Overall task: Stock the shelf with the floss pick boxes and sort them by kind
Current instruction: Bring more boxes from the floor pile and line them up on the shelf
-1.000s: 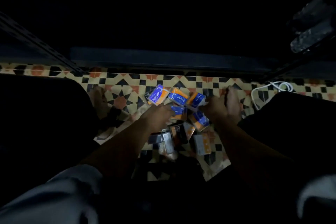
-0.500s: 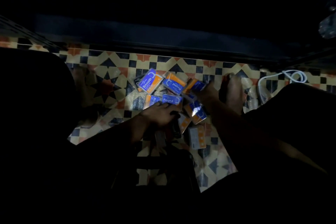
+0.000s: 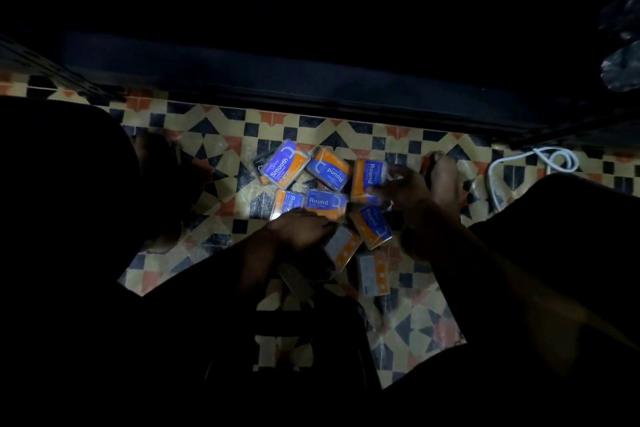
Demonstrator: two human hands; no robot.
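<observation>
My right hand (image 3: pixel 403 189) pinches one "Round" box (image 3: pixel 369 180) from the floor pile; my left hand's (image 3: pixel 299 227) grip I cannot tell; next, lift it to the shelf (image 3: pixel 311 80).

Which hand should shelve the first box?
Right. The right hand already grips a Round box, nearest the shelf edge. The left hand only rests on the pile, its hold unclear in the dark.

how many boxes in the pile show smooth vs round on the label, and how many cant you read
Smooth: 1
Round: 5
Label unreadable, pale back up: 2
Total clearly seen: 8; any others are lost in the dark.
</observation>
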